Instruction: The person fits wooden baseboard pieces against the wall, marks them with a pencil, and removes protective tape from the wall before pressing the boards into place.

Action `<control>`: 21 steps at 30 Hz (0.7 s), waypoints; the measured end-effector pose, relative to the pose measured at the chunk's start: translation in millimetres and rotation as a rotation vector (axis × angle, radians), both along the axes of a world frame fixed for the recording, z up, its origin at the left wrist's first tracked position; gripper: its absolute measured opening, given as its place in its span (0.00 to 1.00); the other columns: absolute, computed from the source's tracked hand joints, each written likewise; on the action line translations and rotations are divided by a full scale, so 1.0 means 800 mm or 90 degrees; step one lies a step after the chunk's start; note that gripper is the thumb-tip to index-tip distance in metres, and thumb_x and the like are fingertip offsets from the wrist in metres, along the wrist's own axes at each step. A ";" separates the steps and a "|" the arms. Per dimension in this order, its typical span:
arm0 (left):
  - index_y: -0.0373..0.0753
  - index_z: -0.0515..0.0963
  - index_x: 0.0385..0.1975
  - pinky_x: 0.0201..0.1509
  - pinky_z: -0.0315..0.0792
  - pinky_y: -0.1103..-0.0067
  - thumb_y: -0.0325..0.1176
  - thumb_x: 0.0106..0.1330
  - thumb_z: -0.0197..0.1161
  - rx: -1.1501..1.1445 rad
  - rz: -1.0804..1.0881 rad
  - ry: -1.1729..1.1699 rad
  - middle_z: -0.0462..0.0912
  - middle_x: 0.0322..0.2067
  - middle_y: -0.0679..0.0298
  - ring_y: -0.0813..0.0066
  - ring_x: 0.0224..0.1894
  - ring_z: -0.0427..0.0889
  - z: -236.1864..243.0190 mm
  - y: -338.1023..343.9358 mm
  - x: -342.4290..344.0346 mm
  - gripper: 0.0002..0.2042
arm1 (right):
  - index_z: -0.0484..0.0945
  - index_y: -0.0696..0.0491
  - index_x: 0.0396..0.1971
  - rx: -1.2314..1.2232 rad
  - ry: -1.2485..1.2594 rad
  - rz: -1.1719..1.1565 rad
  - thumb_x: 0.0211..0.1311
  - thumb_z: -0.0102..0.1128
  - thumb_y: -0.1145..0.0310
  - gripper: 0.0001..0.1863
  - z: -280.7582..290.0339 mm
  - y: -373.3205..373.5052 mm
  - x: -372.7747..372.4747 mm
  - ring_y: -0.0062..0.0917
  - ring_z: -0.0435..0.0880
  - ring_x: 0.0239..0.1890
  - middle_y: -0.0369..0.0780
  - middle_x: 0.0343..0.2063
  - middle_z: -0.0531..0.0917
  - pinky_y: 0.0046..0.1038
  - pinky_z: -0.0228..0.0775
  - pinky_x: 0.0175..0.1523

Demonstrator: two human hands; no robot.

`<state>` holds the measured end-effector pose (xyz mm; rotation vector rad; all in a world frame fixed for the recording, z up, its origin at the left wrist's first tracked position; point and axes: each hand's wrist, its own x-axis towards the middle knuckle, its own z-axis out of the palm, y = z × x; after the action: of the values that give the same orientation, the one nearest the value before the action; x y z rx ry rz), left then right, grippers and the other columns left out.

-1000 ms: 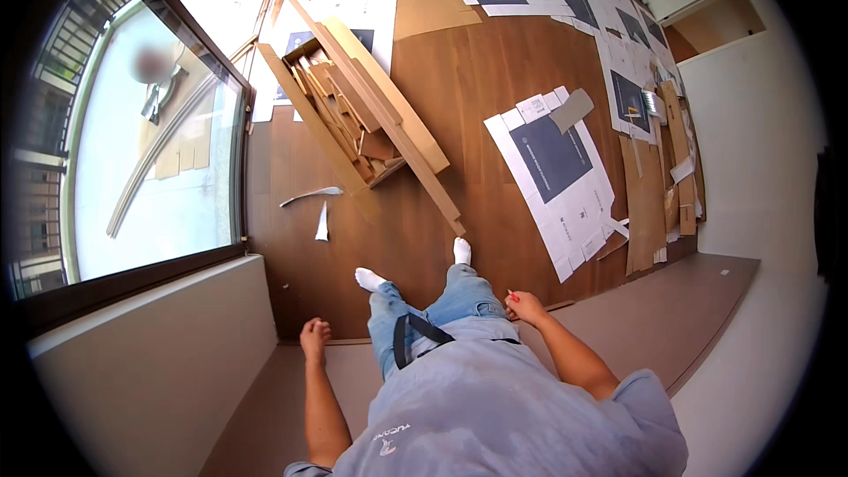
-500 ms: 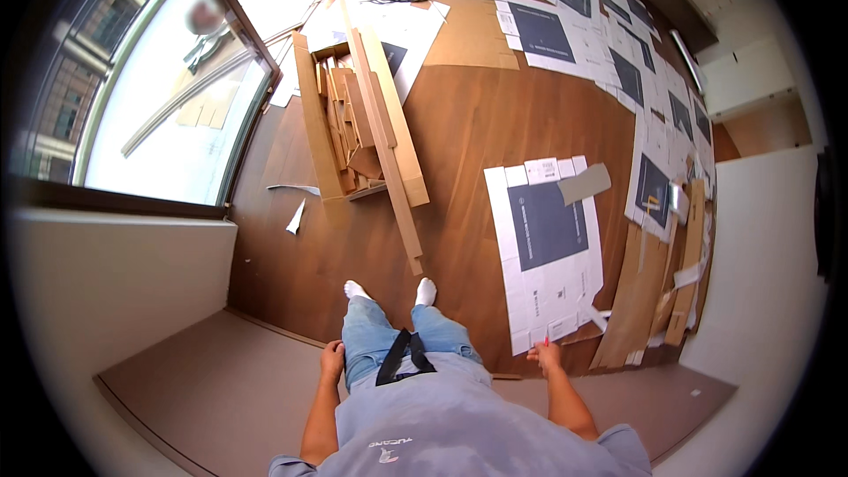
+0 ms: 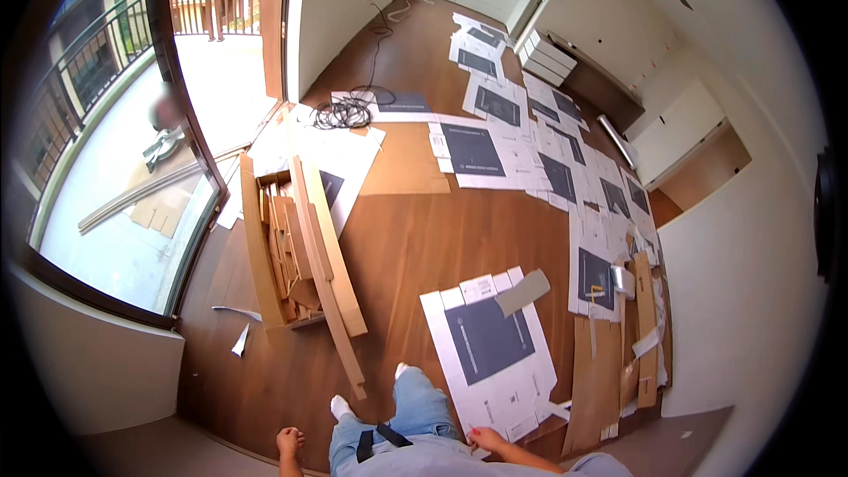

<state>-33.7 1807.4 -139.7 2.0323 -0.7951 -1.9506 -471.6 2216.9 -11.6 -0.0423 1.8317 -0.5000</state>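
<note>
Bright daylight from left, past dark door frame [image 3: 157,22]; balcony floor [image 3: 115,261] near-white with glare. Soft sheen on wood floor [image 3: 397,247], shadows faint. Small round patch [image 3: 166,112] outside blurred. Fisheye bending of right wall [image 3: 751,318]; black vignette at sides.

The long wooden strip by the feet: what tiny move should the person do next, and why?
Maybe a small step to the side, around the tip of the long wooden strip. It sticks out past the open cardboard box, and its tip looks close to the left foot and the right foot, which wear only white socks.
</note>
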 end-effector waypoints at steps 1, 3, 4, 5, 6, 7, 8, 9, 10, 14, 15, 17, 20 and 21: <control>0.35 0.76 0.41 0.21 0.74 0.76 0.26 0.69 0.56 -0.027 -0.002 0.001 0.80 0.26 0.59 0.72 0.20 0.79 0.000 -0.017 -0.023 0.05 | 0.82 0.55 0.42 0.073 0.016 0.076 0.70 0.55 0.58 0.16 0.006 0.000 -0.004 0.27 0.86 0.30 0.39 0.31 0.87 0.30 0.78 0.41; 0.34 0.76 0.43 0.23 0.76 0.76 0.27 0.70 0.55 -0.072 -0.009 0.028 0.81 0.28 0.59 0.72 0.22 0.80 0.003 -0.036 -0.063 0.06 | 0.84 0.53 0.37 0.032 0.040 0.209 0.68 0.56 0.53 0.18 -0.035 0.022 -0.045 0.24 0.85 0.33 0.38 0.29 0.86 0.29 0.76 0.42; 0.33 0.76 0.43 0.23 0.76 0.76 0.27 0.70 0.55 -0.095 -0.002 0.037 0.82 0.28 0.59 0.72 0.22 0.80 -0.001 -0.038 -0.083 0.07 | 0.84 0.54 0.36 0.020 0.022 0.207 0.68 0.57 0.53 0.18 -0.036 0.020 -0.074 0.24 0.85 0.33 0.38 0.29 0.86 0.29 0.76 0.41; 0.33 0.76 0.43 0.23 0.76 0.76 0.27 0.70 0.55 -0.118 0.007 0.047 0.82 0.29 0.59 0.72 0.22 0.80 -0.006 -0.041 -0.107 0.07 | 0.84 0.54 0.35 0.007 0.004 0.205 0.68 0.57 0.53 0.19 -0.037 0.016 -0.109 0.24 0.85 0.32 0.38 0.28 0.86 0.29 0.76 0.41; 0.32 0.76 0.43 0.23 0.76 0.76 0.27 0.70 0.55 -0.112 0.033 0.039 0.82 0.29 0.59 0.72 0.22 0.81 -0.007 -0.035 -0.121 0.07 | 0.82 0.57 0.36 0.007 0.019 0.281 0.70 0.56 0.56 0.18 -0.035 0.004 -0.145 0.25 0.86 0.29 0.40 0.28 0.86 0.29 0.77 0.40; 0.32 0.76 0.43 0.23 0.76 0.75 0.27 0.70 0.56 -0.107 0.059 0.039 0.82 0.29 0.58 0.72 0.23 0.81 -0.012 -0.034 -0.142 0.07 | 0.82 0.58 0.36 -0.007 -0.006 0.219 0.71 0.55 0.58 0.17 -0.033 -0.009 -0.194 0.26 0.86 0.28 0.40 0.28 0.85 0.29 0.78 0.39; 0.31 0.76 0.43 0.23 0.77 0.75 0.27 0.70 0.56 -0.103 0.085 0.039 0.83 0.29 0.58 0.71 0.23 0.81 -0.017 -0.029 -0.169 0.08 | 0.81 0.58 0.37 -0.021 -0.031 0.158 0.72 0.54 0.59 0.16 -0.030 -0.023 -0.245 0.26 0.86 0.27 0.41 0.27 0.85 0.29 0.78 0.39; 0.31 0.77 0.43 0.23 0.77 0.75 0.27 0.69 0.56 -0.082 0.091 0.023 0.83 0.28 0.57 0.71 0.23 0.82 -0.022 -0.020 -0.199 0.08 | 0.81 0.58 0.37 -0.033 -0.060 0.093 0.73 0.53 0.60 0.16 -0.026 -0.034 -0.285 0.26 0.86 0.27 0.41 0.27 0.85 0.29 0.79 0.38; 0.31 0.77 0.42 0.23 0.76 0.75 0.27 0.69 0.57 -0.052 0.095 -0.007 0.83 0.28 0.56 0.70 0.23 0.82 -0.022 -0.001 -0.216 0.08 | 0.80 0.58 0.38 -0.056 -0.010 0.057 0.73 0.52 0.61 0.14 -0.022 -0.050 -0.332 0.26 0.86 0.27 0.41 0.26 0.85 0.29 0.79 0.36; 0.34 0.81 0.42 0.27 0.77 0.74 0.30 0.67 0.60 -0.062 -0.175 -0.070 0.84 0.27 0.61 0.72 0.25 0.83 -0.045 0.063 -0.287 0.09 | 0.79 0.58 0.37 -0.033 0.155 -0.048 0.71 0.53 0.67 0.10 0.040 -0.156 -0.532 0.28 0.87 0.24 0.42 0.27 0.85 0.30 0.80 0.30; 0.35 0.82 0.42 0.31 0.76 0.77 0.31 0.67 0.62 -0.160 -0.345 -0.138 0.85 0.28 0.63 0.76 0.27 0.83 0.052 0.031 -0.376 0.09 | 0.79 0.59 0.39 -0.085 0.188 -0.114 0.71 0.53 0.68 0.10 0.039 -0.127 -0.579 0.29 0.86 0.23 0.43 0.26 0.85 0.31 0.81 0.29; 0.35 0.82 0.45 0.33 0.75 0.80 0.32 0.70 0.61 -0.035 -0.116 0.004 0.84 0.30 0.64 0.79 0.30 0.81 0.053 0.053 -0.401 0.10 | 0.78 0.60 0.38 -0.086 0.218 -0.102 0.70 0.53 0.71 0.08 0.052 -0.175 -0.649 0.29 0.84 0.20 0.45 0.24 0.84 0.29 0.80 0.28; 0.34 0.80 0.49 0.33 0.76 0.81 0.30 0.70 0.61 -0.067 0.034 0.003 0.85 0.33 0.62 0.78 0.31 0.82 0.062 0.064 -0.438 0.12 | 0.78 0.61 0.40 -0.060 0.255 -0.066 0.68 0.51 0.72 0.09 0.064 -0.264 -0.713 0.29 0.84 0.21 0.45 0.26 0.84 0.28 0.81 0.29; 0.33 0.80 0.49 0.33 0.77 0.81 0.30 0.70 0.61 -0.069 0.088 0.007 0.85 0.34 0.62 0.78 0.32 0.82 0.072 0.064 -0.449 0.12 | 0.78 0.61 0.40 -0.056 0.242 -0.029 0.68 0.52 0.72 0.09 0.063 -0.289 -0.725 0.29 0.85 0.21 0.45 0.26 0.84 0.28 0.81 0.29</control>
<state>-392.9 1858.5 -82.4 1.9575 -0.7216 -1.8018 -1051.8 1986.0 38.7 -0.1657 2.1843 -0.6379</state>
